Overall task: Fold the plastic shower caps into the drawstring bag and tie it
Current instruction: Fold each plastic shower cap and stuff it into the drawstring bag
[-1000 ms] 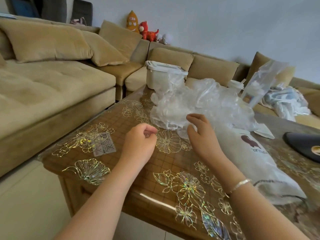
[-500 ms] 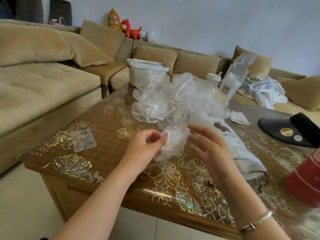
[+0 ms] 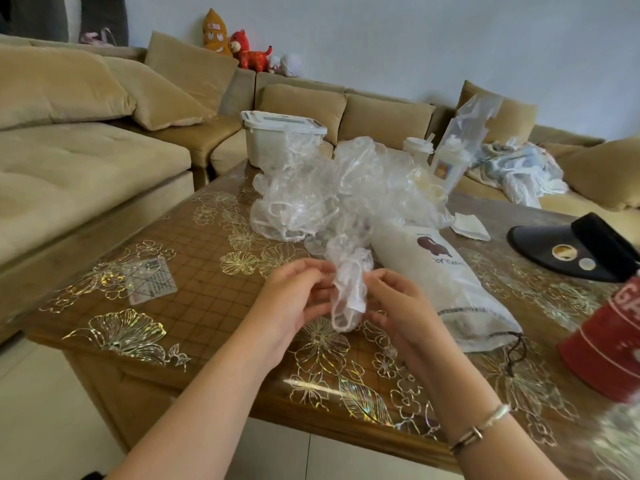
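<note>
While the table (image 3: 214, 282) is slick, the shower cap pile (image 3: 332, 192) at 12 o'clock could snag; the drawstring bag (image 3: 446, 289) lies at 3, mouth w/ cord near. Left hand (image 3: 294, 303) & right hand (image 3: 398, 306) pinch one shower cap (image 3: 346, 289); thin film may slip, unfolding.

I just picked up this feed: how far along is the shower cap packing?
Done: the drawstring bag lies on the table, already bulging, though its contents are unclear. In hand: the left hand and right hand pinch one shower cap between them, bunched but not yet folded. Left: the pile of shower caps behind is large, and the bag's cord lies loose, untied.
</note>
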Demonstrator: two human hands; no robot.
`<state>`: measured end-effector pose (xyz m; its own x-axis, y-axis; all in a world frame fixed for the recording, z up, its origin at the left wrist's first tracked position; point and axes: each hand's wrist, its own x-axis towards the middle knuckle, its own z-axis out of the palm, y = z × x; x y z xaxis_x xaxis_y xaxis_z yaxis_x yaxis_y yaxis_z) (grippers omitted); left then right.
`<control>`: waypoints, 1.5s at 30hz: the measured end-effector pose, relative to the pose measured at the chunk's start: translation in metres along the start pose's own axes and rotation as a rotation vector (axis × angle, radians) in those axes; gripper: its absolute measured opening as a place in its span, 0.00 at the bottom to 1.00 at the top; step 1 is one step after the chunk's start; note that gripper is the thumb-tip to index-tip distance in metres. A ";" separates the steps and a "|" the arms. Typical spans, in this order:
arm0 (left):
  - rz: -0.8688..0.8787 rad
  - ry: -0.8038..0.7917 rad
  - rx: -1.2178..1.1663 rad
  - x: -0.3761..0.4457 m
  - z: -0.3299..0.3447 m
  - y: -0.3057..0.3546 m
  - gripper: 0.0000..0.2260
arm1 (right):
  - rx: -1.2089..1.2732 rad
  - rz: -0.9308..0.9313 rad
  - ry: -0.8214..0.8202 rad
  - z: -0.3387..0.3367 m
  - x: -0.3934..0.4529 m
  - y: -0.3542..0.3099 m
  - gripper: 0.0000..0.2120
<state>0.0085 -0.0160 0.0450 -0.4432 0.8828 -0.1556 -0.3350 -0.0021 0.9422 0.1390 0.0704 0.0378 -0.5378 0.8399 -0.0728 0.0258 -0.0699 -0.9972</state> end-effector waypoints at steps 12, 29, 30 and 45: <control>0.073 0.296 0.140 -0.002 -0.020 0.000 0.05 | 0.297 -0.013 0.207 -0.007 0.008 -0.001 0.08; -0.169 -0.081 0.247 -0.007 -0.029 0.009 0.35 | 0.232 -0.008 -0.063 0.003 0.000 -0.008 0.09; -0.179 -0.099 0.289 -0.009 -0.028 0.008 0.33 | 0.214 -0.016 -0.063 0.004 0.000 -0.007 0.08; 0.579 0.474 0.850 0.001 -0.046 -0.003 0.15 | -0.023 0.061 0.094 0.005 0.008 0.006 0.15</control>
<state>-0.0289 -0.0365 0.0283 -0.6792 0.5852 0.4429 0.6163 0.1272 0.7772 0.1301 0.0738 0.0315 -0.4533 0.8813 -0.1335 0.0763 -0.1108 -0.9909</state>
